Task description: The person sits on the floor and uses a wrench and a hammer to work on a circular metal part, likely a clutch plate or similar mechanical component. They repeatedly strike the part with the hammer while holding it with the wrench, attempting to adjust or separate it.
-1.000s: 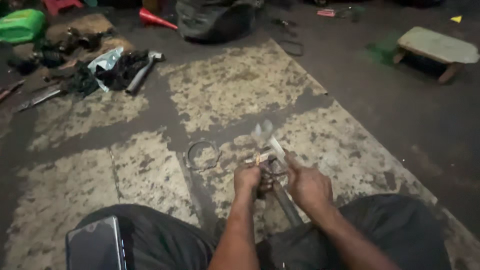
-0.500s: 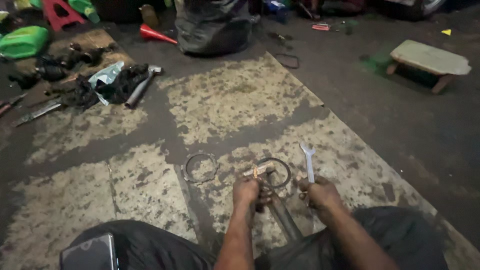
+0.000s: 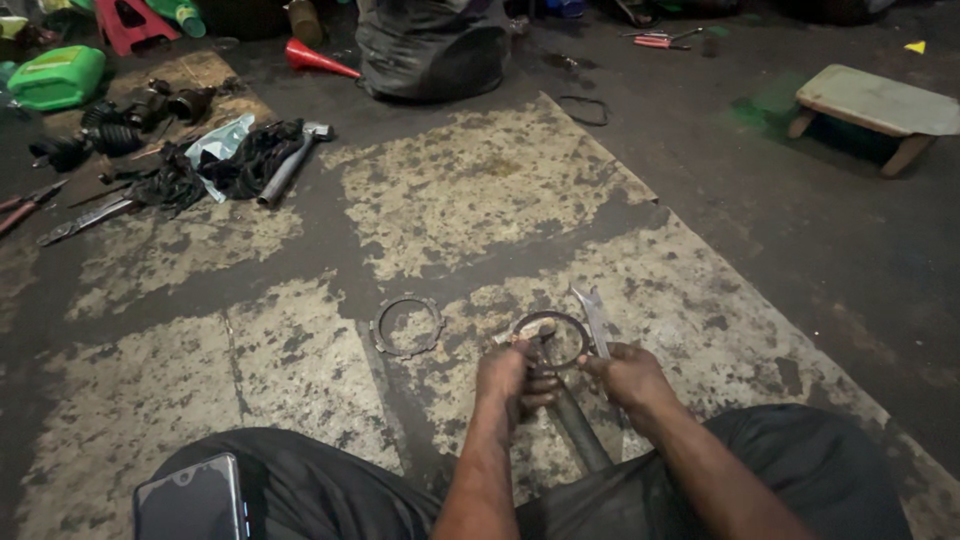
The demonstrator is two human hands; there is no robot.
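Observation:
I sit on a stained floor mat (image 3: 470,190). My left hand (image 3: 507,375) grips the top of a dark metal shaft (image 3: 580,432) that runs down between my legs, just below a metal ring (image 3: 553,335) at its end. Beside it, my right hand (image 3: 628,375) is closed around the lower end of a silver open-end wrench (image 3: 593,315), whose jaw points away from me next to the ring. A notched flat ring (image 3: 407,327) lies loose on the mat to the left.
A phone (image 3: 190,500) rests on my left thigh. At the far left lie a hammer (image 3: 290,165), black rags, pliers (image 3: 25,205), rubber boots and a green jug (image 3: 55,78). A red funnel (image 3: 318,58), a dark bag (image 3: 432,45) and a low wooden stool (image 3: 873,108) stand farther off.
The wrench was raised over the ring a second ago; my right hand has brought it down to the right of the ring. The view has tilted slightly down.

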